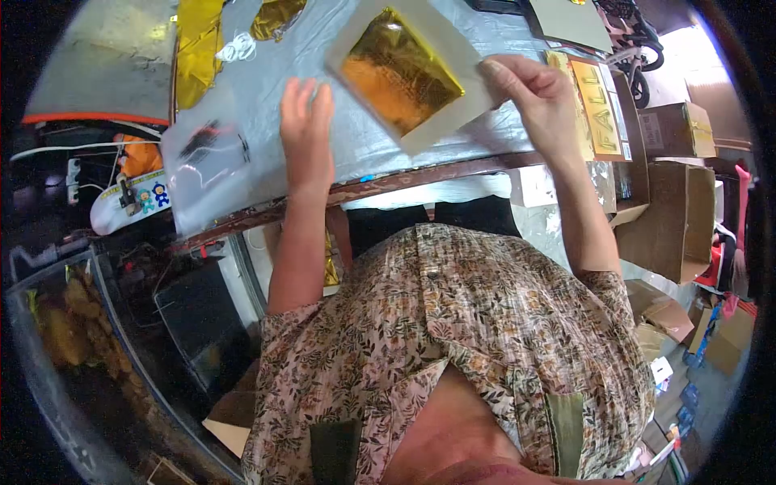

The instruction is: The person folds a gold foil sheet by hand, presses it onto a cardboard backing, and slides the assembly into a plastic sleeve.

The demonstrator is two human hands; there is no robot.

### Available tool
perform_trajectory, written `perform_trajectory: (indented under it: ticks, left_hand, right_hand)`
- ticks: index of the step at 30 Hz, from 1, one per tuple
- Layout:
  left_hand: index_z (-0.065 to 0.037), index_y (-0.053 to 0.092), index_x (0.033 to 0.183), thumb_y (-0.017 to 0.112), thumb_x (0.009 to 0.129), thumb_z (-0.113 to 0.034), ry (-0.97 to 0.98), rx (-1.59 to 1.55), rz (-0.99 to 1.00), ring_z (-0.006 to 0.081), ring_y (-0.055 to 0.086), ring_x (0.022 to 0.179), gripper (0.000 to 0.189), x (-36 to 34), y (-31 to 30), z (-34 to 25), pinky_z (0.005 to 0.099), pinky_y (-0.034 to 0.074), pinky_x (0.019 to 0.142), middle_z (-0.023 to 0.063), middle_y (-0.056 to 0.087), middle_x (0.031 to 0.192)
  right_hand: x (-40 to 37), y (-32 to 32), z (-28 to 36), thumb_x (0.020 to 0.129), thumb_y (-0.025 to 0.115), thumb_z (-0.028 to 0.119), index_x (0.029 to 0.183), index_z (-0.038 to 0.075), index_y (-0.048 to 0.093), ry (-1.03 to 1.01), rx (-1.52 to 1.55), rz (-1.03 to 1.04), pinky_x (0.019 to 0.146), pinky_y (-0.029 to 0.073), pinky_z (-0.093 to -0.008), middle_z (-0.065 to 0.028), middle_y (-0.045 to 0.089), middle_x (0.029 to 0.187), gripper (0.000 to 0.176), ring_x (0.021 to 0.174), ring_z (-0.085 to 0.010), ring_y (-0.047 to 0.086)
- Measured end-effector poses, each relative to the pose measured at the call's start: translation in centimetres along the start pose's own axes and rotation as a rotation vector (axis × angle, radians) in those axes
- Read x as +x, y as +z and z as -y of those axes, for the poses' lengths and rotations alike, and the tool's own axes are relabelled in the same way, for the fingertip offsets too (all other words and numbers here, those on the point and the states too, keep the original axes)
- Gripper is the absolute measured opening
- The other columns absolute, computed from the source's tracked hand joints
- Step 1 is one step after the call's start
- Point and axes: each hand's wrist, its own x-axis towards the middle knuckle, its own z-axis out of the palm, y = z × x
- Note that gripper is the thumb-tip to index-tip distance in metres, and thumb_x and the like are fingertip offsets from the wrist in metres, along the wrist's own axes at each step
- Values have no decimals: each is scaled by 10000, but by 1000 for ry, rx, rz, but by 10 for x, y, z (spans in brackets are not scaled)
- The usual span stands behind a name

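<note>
My right hand [533, 97] pinches the right corner of a pale, square sheet [469, 121] between thumb and fingers. A shiny gold foil square [404, 69] lies on the middle of that sheet, which is held above the table. To its left, my left hand [307, 121] is raised with fingers stretched out and nothing in it, apart from the sheet. A clear plastic bag [210, 174] hangs partly over the table's front edge, left of my left hand.
The table [267, 65] has a silvery cover. On it lie gold foil strips [196, 56], white string [237, 48] and a card reading "FALL" [598, 109]. Cardboard boxes [667, 218] stand at the right. A glass tank [73, 339] and a skateboard deck [133, 202] are at the left.
</note>
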Motion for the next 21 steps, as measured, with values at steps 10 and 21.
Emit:
perform_trajectory:
  ticks: [10, 21]
  left_hand:
    - [-206, 714, 1231, 873, 785, -166, 1286, 1145, 209, 203, 600, 1159, 475, -31, 22, -72, 383, 450, 979, -27, 666, 1222]
    - [-242, 772, 1136, 891, 704, -315, 1059, 1370, 154, 148, 537, 1092, 455, -83, 25, -60, 427, 289, 955, -106, 608, 971]
  right_hand:
    - [15, -7, 57, 919, 750, 54, 1109, 40, 769, -664, -775, 178, 709, 576, -334, -119, 768, 934, 191, 813, -215, 733]
    - [-20, 7, 60, 907, 771, 72, 1057, 8, 762, -543, -640, 218, 698, 578, -328, -110, 758, 914, 164, 795, -232, 741]
